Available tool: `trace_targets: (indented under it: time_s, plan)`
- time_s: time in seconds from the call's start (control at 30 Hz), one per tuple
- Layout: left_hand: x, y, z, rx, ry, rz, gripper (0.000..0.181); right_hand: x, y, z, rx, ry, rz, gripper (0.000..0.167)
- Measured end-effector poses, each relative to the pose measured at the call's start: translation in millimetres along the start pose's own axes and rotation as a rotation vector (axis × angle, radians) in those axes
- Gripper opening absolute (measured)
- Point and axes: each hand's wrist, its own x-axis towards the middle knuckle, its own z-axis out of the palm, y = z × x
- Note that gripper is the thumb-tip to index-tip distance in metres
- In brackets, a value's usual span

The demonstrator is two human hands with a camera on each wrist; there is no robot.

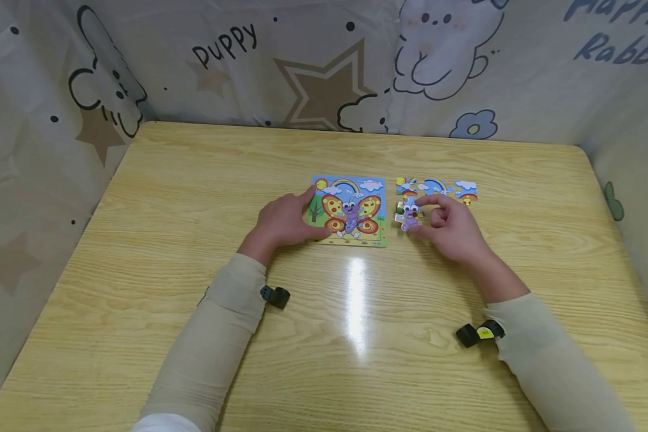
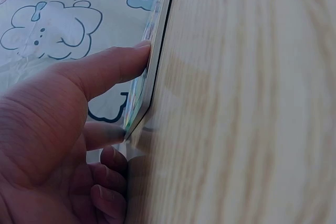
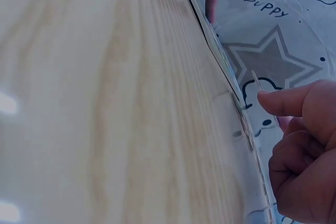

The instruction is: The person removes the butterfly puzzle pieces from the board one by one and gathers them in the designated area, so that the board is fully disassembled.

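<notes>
A square picture puzzle (image 1: pixel 348 211) with a butterfly, sun and rainbow lies near the middle of the table. Along its left side, my left hand (image 1: pixel 284 221) holds it, thumb at the lower left and a finger at the upper left. In the left wrist view, the left thumb (image 2: pixel 118 66) touches the puzzle's edge (image 2: pixel 152 69). Just right of the puzzle, my right hand (image 1: pixel 453 231) pinches a puzzle piece (image 1: pixel 410 211) showing a purple butterfly face between thumb and index finger. The right wrist view shows this piece (image 3: pixel 255 80) edge-on, raised off the table.
Loose puzzle pieces lie right of the puzzle: a sun piece (image 1: pixel 406 185), a rainbow piece (image 1: pixel 435 186) and a cloud piece (image 1: pixel 466 191). More piece edges show under the held one. The wooden table (image 1: pixel 324 372) meets a printed cloth (image 1: pixel 221 78) behind.
</notes>
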Motion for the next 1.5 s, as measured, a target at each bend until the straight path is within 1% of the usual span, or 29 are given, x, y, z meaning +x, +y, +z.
trace_targets:
  time_s: [0.2,0.37,0.6,0.83,1.27,1.5]
  plan:
    - [0.0,0.7,-0.8,0.004,-0.007,-0.004,0.105,-1.1,8.2,-11.4,-0.014,0.015,0.01,0.044]
    - [0.1,0.8,-1.4,0.004,-0.005,-0.002,0.105,1.2,15.5,-17.6,-0.023,0.02,0.015,0.042]
    - [0.2,0.2,0.6,-0.005,0.0,0.0,0.105,1.9,22.6,-27.1,-0.047,0.026,0.058,0.042]
    - [-0.1,-0.3,1.1,-0.004,0.002,-0.003,0.105,1.4,29.8,-34.6,-0.057,0.032,0.079,0.043]
    - [0.3,-0.7,0.9,0.004,-0.005,-0.005,0.105,1.4,37.3,-41.4,-0.05,0.006,0.088,0.04]
    - [0.1,-1.2,1.3,-0.004,0.002,-0.001,0.105,2.3,36.5,-42.3,-0.059,-0.022,0.119,0.041]
